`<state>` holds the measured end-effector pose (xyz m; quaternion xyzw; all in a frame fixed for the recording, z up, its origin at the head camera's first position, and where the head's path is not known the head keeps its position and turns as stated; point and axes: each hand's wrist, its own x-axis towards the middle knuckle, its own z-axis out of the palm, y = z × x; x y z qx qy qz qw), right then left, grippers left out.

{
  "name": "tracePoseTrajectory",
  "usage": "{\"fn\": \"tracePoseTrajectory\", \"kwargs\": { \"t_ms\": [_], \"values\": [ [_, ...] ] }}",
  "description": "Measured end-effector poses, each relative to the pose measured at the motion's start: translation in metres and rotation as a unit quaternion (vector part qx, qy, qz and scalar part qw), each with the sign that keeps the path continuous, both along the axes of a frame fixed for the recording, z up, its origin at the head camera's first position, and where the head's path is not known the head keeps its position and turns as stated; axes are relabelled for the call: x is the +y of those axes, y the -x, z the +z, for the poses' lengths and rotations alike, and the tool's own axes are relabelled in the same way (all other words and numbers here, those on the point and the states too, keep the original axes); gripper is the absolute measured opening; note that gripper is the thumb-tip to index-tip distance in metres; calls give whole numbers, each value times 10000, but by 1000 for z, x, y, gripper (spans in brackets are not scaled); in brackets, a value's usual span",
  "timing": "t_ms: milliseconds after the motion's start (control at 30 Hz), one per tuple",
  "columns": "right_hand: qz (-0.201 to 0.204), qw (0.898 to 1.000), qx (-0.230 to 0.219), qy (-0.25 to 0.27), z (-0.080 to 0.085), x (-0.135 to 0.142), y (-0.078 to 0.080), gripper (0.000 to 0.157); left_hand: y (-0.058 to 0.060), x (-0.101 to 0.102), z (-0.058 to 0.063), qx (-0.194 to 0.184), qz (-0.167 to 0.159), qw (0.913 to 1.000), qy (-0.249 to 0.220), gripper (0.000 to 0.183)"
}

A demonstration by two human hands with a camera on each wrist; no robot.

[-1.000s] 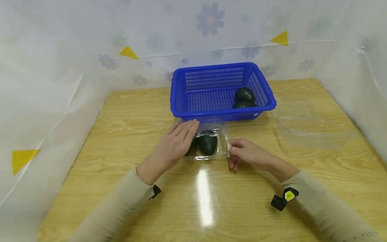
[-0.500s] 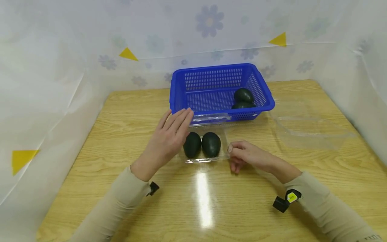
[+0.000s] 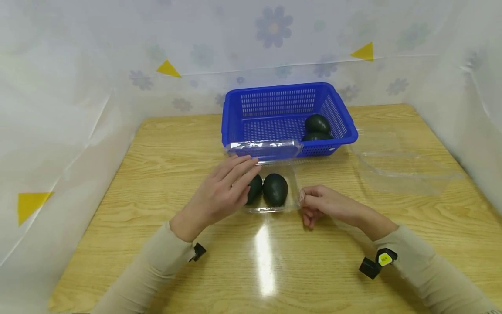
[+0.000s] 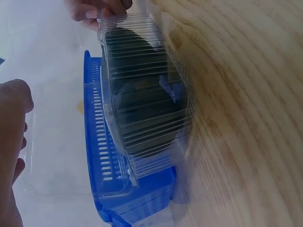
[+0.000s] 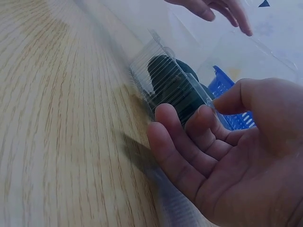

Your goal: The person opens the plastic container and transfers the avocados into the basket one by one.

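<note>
A clear plastic clamshell box (image 3: pixel 294 205) stands on the table with two dark green avocados (image 3: pixel 276 189) side by side in its base. Its lid (image 3: pixel 266 146) is tilted up at the back, in front of the blue basket. My left hand (image 3: pixel 217 187) hovers over the box's left side, fingers extended, and partly hides the left avocado (image 3: pixel 255 192). In the left wrist view a gap shows between that hand and the base. My right hand (image 3: pixel 329 205) pinches the box's right rim between thumb and forefinger; in the right wrist view its other fingers (image 5: pixel 163 142) curl loosely below.
Behind the box sits a blue slotted basket (image 3: pixel 290 87) with two more avocados (image 3: pixel 317 124) at its right end. Another clear plastic box (image 3: pixel 408 174) lies open on the right of the wooden table (image 3: pixel 176 148). Flower-patterned sheeting (image 3: pixel 219 35) encloses the table's back and sides.
The lid has swung up and back from over the avocados, uncovering them. My left hand first moved back off the lid, then came forward over the box. My right hand stays at the rim.
</note>
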<state>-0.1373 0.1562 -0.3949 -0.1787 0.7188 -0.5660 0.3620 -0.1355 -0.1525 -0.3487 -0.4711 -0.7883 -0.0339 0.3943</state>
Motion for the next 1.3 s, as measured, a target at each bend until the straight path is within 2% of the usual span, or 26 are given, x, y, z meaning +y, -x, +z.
{"fn": "tracePoseTrajectory", "kwargs": {
  "t_ms": [133, 300, 433, 533, 700, 767, 833, 1000, 1167, 1300],
  "values": [
    [95, 9999, -46, 0, 0, 3, -3, 25, 0, -1, -7, -224, 28, 9997, 138, 56],
    [218, 9997, -62, -34, 1, 8, -7, 25, -1, -3, -13, -715, 190, 9966, 355, 64],
    [327, 9994, -29, -85, 2, 10, -10, 24, -1, -4, -22, -1226, 352, 9906, 490, 74],
    [396, 9991, 15, -136, 3, 12, -12, 24, -2, -4, -28, -1788, 441, 9812, 576, 84],
    [461, 9983, 137, -319, 5, 15, -14, 25, -4, -3, -32, -2768, 773, 9540, 852, 99],
    [499, 9972, 302, -464, 7, 17, -14, 25, -4, -2, -33, -3038, 915, 9437, 940, 102],
    [509, 9944, 622, -683, 10, 18, -14, 24, -4, -2, -33, -3173, 994, 9379, 987, 103],
    [210, 9760, 1685, -1360, 23, 21, -15, 16, -3, 1, -33, -3188, 1036, 9368, 1001, 104],
    [-332, 9440, 2703, -1861, 36, 19, -14, 10, -2, 3, -33, -3069, 1087, 9393, 1077, 107],
    [-563, 9204, 3414, -1821, 40, 10, -13, 4, -1, 6, -34, -3048, 1098, 9402, 1051, 111]
  ]
}}
